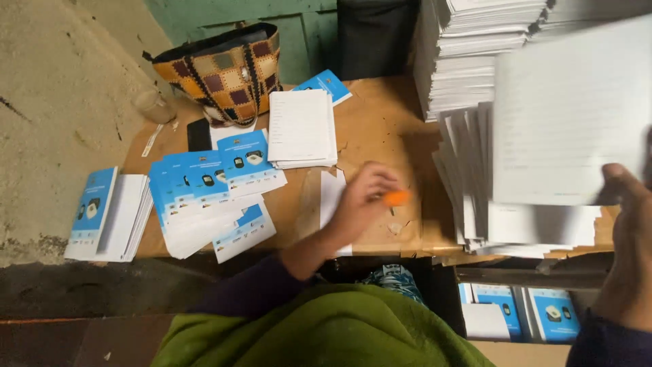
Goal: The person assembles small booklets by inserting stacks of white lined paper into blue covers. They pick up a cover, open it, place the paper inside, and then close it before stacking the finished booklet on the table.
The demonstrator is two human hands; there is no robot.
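1. Farthest from the grip, at left: fanned blue-covered booklets (204, 190); behind them, a patchwork handbag (221, 68).
2. Left hand (363, 204) pinching a small orange object (396, 198), hovering over the brown table (373, 129).
3. Right hand (628, 231) clasping a white sheet (564, 115) by its lower right edge, raised above the fanned white stack (475, 177).
4. Probably mid-collating; next move calls for placing the sheet squarely.
5. Sheet plain, flat, motion-blurred.
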